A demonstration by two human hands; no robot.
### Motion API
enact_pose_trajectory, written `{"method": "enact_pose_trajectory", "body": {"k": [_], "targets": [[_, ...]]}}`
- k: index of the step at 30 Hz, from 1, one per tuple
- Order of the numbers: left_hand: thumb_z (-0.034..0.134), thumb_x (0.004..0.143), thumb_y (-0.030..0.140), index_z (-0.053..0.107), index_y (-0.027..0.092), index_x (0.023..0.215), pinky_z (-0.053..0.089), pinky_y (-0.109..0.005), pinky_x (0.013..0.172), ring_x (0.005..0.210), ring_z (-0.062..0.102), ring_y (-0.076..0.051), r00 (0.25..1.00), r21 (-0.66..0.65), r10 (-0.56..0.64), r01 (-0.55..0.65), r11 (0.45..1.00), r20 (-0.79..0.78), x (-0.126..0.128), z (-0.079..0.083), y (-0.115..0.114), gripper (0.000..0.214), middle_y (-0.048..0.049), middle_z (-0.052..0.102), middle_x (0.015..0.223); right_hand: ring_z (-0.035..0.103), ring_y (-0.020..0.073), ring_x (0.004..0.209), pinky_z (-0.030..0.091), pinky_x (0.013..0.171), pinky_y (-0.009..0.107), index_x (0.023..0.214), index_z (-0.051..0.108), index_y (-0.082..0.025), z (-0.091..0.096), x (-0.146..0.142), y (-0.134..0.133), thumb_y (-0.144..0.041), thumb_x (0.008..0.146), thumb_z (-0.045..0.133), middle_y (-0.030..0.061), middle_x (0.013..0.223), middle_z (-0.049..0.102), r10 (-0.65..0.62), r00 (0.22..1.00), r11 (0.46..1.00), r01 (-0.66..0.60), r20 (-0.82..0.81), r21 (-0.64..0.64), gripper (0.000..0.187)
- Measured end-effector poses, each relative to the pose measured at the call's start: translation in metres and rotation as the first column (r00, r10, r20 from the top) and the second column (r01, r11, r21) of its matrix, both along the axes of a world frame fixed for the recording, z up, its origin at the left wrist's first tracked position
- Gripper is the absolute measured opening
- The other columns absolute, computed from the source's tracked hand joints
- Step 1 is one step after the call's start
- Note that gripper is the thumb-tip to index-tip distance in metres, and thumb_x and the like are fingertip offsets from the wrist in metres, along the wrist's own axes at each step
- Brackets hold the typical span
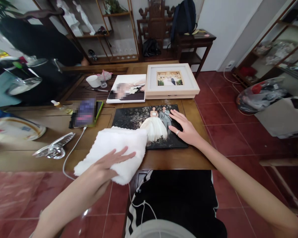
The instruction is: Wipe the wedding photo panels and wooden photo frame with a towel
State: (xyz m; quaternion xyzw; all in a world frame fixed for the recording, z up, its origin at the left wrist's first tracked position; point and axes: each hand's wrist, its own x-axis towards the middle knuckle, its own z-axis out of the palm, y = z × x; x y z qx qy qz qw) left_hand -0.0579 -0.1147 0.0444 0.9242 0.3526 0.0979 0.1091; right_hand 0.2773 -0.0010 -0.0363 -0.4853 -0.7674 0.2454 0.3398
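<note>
the photo panel (155, 127) lies at the near right of the tabletop (173, 161), probably stiff, light, slick and easily scratched, best held by its edges. the right hand (185, 129) rests, fingers spread, at its right side; the left hand (111, 163) lies spread on a soft white cloth (124, 140) over its near left corner. beyond sits a framed picture (152, 78).

Looks like a home sitting room around you: carved chair (156, 19), backpack (185, 17), shelf (116, 14) with statuettes (83, 16), red floor tiles (229, 137), wedding photo (155, 129) on your wooden table (167, 160).
</note>
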Motion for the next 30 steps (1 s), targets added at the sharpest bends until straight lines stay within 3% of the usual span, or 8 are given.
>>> {"method": "enact_pose_trajectory", "body": {"k": [3,6,13,18,23,30], "targets": [[0.037,0.077,-0.003,0.065,0.024,0.067,0.036,-0.04,0.119,0.14,0.041,-0.02,1.0,-0.016,0.006,-0.006,1.0,0.014,0.003,0.003,0.011,0.041,0.0053,0.048,0.147,0.032,0.0272,0.146,0.026,0.12,0.054,0.138,0.054,-0.032,0.0,0.0,0.0,-0.037,0.088,0.061,0.003,0.154,0.042,-0.009,1.0,1.0,0.009,0.001,-0.003,0.051],[0.035,0.078,-0.002,0.068,0.021,0.073,0.037,-0.047,0.117,0.142,0.037,-0.021,1.0,-0.028,0.0,0.0,1.0,0.01,0.006,-0.001,0.042,0.041,0.0016,0.046,0.149,0.032,0.0269,0.146,0.026,0.12,0.054,0.138,0.054,-0.031,0.001,0.001,0.0,-0.037,0.088,0.061,0.004,0.154,0.042,-0.007,1.0,1.0,0.007,0.015,-0.006,0.051],[0.038,0.075,0.007,0.072,0.019,0.082,0.031,-0.053,0.118,0.143,0.036,-0.023,0.995,0.067,0.094,-0.096,0.993,0.024,0.004,-0.028,0.133,0.037,-0.0045,0.049,0.147,0.033,0.0266,0.146,0.027,0.12,0.054,0.138,0.054,-0.031,0.001,0.002,-0.001,-0.037,0.089,0.06,0.0041,0.154,0.043,0.002,1.0,1.0,-0.002,0.023,0.012,0.05],[0.042,0.077,0.015,0.072,0.018,0.091,0.029,-0.052,0.118,0.139,0.042,-0.026,0.988,0.155,0.15,-0.153,0.976,0.033,0.001,-0.045,0.166,0.034,-0.008,0.054,0.142,0.032,0.0257,0.146,0.027,0.12,0.053,0.139,0.053,-0.029,0.001,0.002,-0.001,-0.038,0.089,0.06,0.0056,0.154,0.042,0.001,0.999,1.0,-0.002,0.039,0.018,0.051],[0.039,0.082,0.019,0.071,0.019,0.095,0.035,-0.05,0.115,0.135,0.048,-0.028,0.979,0.099,0.204,-0.203,0.974,-0.003,-0.004,-0.044,0.157,0.035,-0.0071,0.057,0.14,0.033,0.026,0.146,0.027,0.12,0.054,0.139,0.053,-0.031,0.001,0.001,-0.001,-0.036,0.089,0.06,0.0038,0.154,0.042,-0.004,0.999,1.0,0.003,0.032,0.013,0.051],[0.037,0.091,0.015,0.069,0.021,0.08,0.031,-0.048,0.118,0.14,0.04,-0.026,0.997,-0.012,0.07,-0.07,0.997,-0.018,-0.015,-0.023,0.078,0.034,-0.0033,0.047,0.148,0.032,0.0256,0.146,0.027,0.12,0.053,0.139,0.053,-0.029,0.001,0.0,-0.002,-0.037,0.089,0.06,0.005,0.154,0.042,0.004,0.999,1.0,-0.004,0.037,0.01,0.051]]}}
